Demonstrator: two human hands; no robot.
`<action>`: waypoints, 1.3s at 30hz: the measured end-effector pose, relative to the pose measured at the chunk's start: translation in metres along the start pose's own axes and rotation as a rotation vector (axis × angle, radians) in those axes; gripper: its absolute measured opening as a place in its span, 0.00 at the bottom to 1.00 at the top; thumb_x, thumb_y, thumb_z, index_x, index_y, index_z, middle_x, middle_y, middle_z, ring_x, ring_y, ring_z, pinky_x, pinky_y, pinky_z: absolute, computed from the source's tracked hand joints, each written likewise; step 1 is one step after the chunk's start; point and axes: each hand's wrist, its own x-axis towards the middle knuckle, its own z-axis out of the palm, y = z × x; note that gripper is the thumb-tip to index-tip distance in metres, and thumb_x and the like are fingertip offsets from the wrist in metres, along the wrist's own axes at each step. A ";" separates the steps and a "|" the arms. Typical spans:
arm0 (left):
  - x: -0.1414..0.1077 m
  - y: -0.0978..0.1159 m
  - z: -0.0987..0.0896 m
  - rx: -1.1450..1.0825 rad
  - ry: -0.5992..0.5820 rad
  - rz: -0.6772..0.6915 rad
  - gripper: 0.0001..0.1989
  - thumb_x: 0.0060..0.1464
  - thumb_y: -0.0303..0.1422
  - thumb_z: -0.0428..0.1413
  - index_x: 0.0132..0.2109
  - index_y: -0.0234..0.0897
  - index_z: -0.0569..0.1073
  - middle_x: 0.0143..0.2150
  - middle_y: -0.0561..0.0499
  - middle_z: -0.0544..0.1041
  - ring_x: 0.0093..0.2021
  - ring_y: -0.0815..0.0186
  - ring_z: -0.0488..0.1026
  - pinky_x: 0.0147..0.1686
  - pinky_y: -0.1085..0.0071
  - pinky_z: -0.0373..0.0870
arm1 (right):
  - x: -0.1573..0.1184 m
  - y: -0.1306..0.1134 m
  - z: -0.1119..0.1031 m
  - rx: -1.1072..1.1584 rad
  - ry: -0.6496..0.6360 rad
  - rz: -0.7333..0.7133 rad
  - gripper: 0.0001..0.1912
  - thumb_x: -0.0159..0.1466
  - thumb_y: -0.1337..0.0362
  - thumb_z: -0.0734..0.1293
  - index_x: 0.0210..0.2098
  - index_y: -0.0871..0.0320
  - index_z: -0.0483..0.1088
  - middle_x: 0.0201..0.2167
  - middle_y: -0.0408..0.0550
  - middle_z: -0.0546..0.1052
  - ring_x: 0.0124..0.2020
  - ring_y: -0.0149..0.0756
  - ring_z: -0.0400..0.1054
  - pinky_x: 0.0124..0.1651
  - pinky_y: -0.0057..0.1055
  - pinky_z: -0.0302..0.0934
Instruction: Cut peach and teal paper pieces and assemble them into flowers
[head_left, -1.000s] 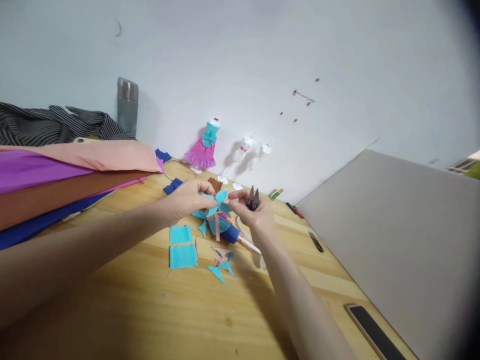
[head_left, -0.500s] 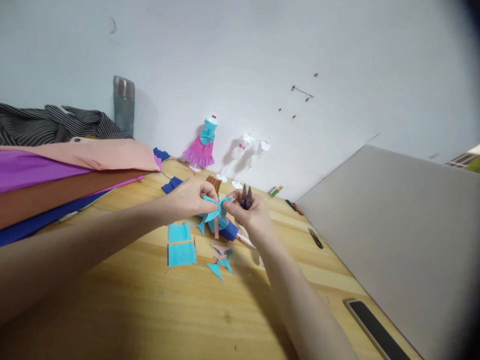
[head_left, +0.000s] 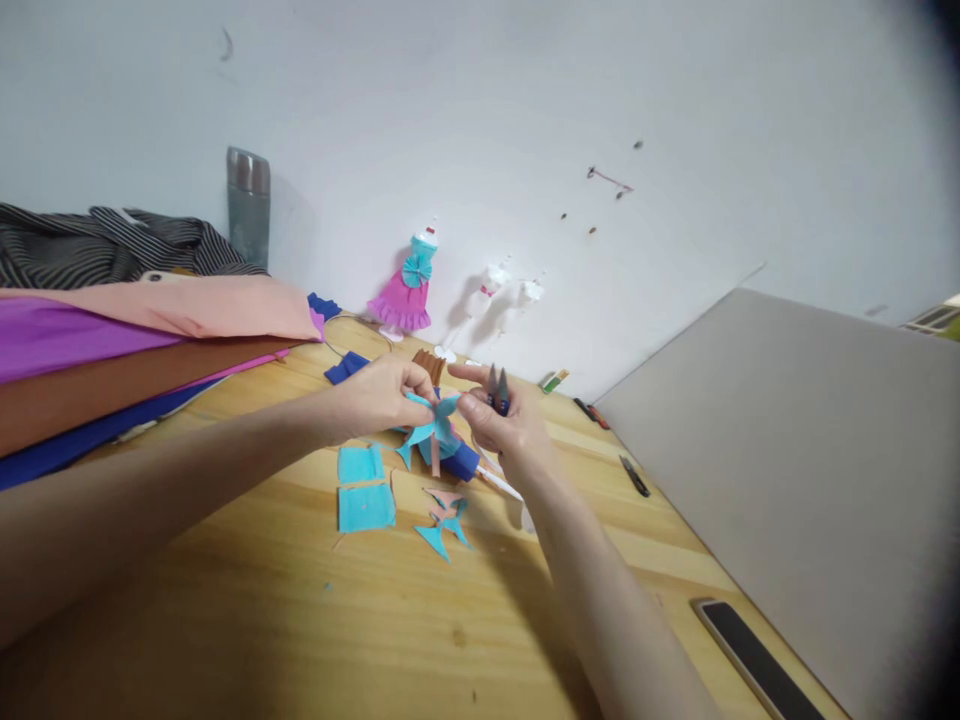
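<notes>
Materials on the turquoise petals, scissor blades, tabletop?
Turquoise petals: matte, probably crepe paper or thin fabric; they look thin and bend softly.
Scissor blades: likely steel; grey, slim, tapering to points.
Tabletop: wood or wood-look laminate, slight sheen; pale grain bands and a knot-like spot.

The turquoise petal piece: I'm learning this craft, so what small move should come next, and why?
Perhaps bring the right hand into a thumb-and-finger pinch on the turquoise petal piece: the left hand pinches it, while the right thumb sits by its edge, index finger apart, scissors held in that hand.
</notes>
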 end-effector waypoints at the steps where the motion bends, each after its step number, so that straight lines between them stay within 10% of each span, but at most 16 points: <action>1: 0.001 -0.002 0.000 0.017 -0.004 0.006 0.05 0.38 0.30 0.56 0.27 0.34 0.71 0.23 0.54 0.69 0.24 0.71 0.63 0.25 0.74 0.57 | 0.000 0.000 0.001 -0.043 -0.027 0.004 0.24 0.49 0.55 0.73 0.43 0.60 0.72 0.16 0.34 0.58 0.19 0.26 0.50 0.23 0.27 0.44; 10: -0.001 0.001 -0.002 0.080 -0.023 0.014 0.05 0.39 0.31 0.56 0.27 0.33 0.73 0.25 0.51 0.73 0.25 0.70 0.66 0.26 0.73 0.62 | 0.000 0.004 0.009 -0.069 -0.078 0.090 0.14 0.48 0.56 0.72 0.22 0.59 0.67 0.14 0.37 0.63 0.16 0.25 0.53 0.20 0.26 0.45; 25: -0.002 0.006 -0.003 0.129 -0.034 -0.059 0.02 0.38 0.26 0.56 0.24 0.33 0.69 0.19 0.57 0.63 0.21 0.74 0.56 0.21 0.74 0.51 | -0.001 0.007 0.011 -0.178 -0.067 0.072 0.12 0.49 0.58 0.70 0.24 0.59 0.65 0.17 0.38 0.65 0.19 0.26 0.56 0.23 0.26 0.48; 39: -0.003 0.000 0.003 -0.365 -0.091 -0.099 0.12 0.44 0.28 0.61 0.37 0.31 0.70 0.29 0.52 0.75 0.28 0.72 0.71 0.35 0.72 0.68 | 0.002 0.008 0.009 0.013 0.061 0.076 0.13 0.49 0.59 0.71 0.22 0.57 0.63 0.11 0.33 0.56 0.14 0.22 0.44 0.19 0.26 0.39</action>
